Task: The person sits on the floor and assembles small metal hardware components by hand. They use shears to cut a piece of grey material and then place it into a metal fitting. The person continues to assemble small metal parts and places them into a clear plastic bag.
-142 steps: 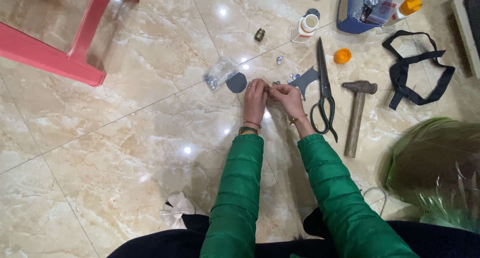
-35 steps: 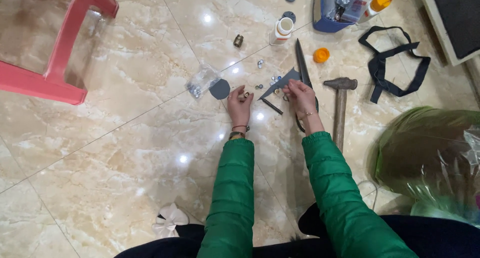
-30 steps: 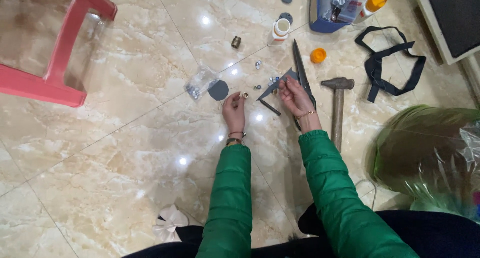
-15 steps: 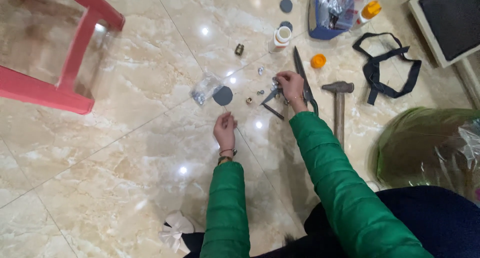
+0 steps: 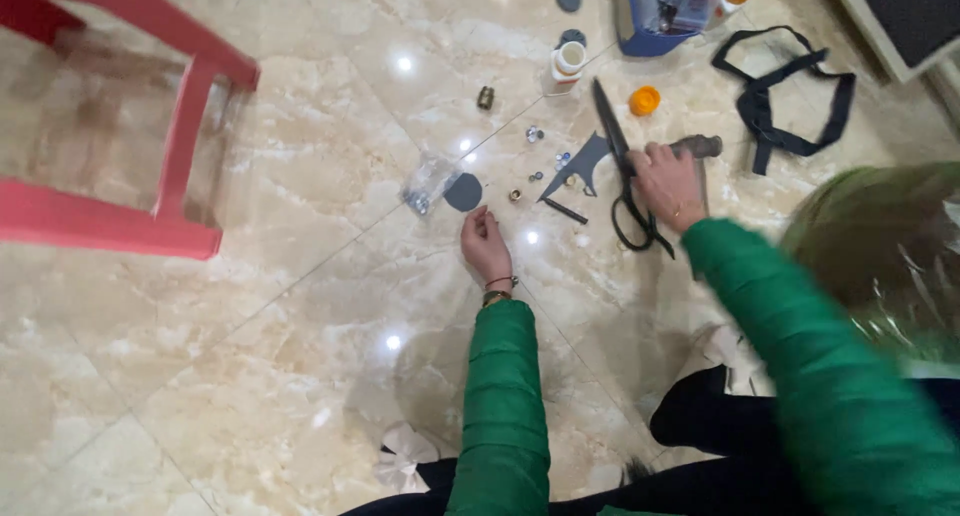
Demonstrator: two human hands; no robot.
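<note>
At the far left a red stool (image 5: 150, 166) stands on the marble floor (image 5: 250, 356), well apart from your hands. Further right a small clear plastic bag (image 5: 425, 183) lies just beside a dark grey disc (image 5: 464, 192). Your left hand (image 5: 486, 246) rests on the floor just below that disc, fingers loosely curled; whether it pinches anything small you cannot tell from here. Between your hands small metal pieces (image 5: 535, 161) lie scattered near a grey fabric scrap (image 5: 585, 163) and a thin dark rod (image 5: 566, 210). A white bottle (image 5: 568, 62) stands above them. The black scissors (image 5: 618, 166) lie next, blades pointing away from you. Your right hand (image 5: 668, 184) is closed over the hammer (image 5: 700, 148), just beside the scissors' handles, with its head showing past your fingers. An orange cap (image 5: 645, 100) and a black strap (image 5: 785, 96) lie further right.
</note>
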